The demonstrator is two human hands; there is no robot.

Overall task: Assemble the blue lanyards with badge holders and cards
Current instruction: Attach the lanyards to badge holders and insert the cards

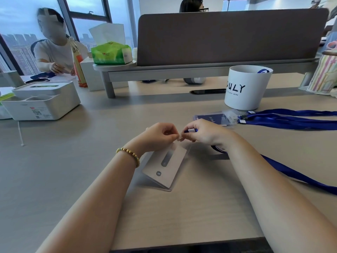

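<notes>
A clear badge holder (165,166) with a pale card inside hangs tilted above the desk. My left hand (160,136) pinches its top edge. My right hand (204,132) grips the clip end of a blue lanyard (295,175) right beside the holder's top. The lanyard's strap runs under my right wrist and off to the right edge. Whether the clip is through the holder's slot cannot be told. Behind my right hand lie badge holders with dark blue cards (213,117), joined to more blue lanyards (291,119).
A white cup (246,88) marked with black letters stands behind the lanyards. A white storage box (42,101) sits at the left, a green tissue pack (111,52) on a grey shelf behind. Another person works at the far left. A striped container (322,75) is at the right.
</notes>
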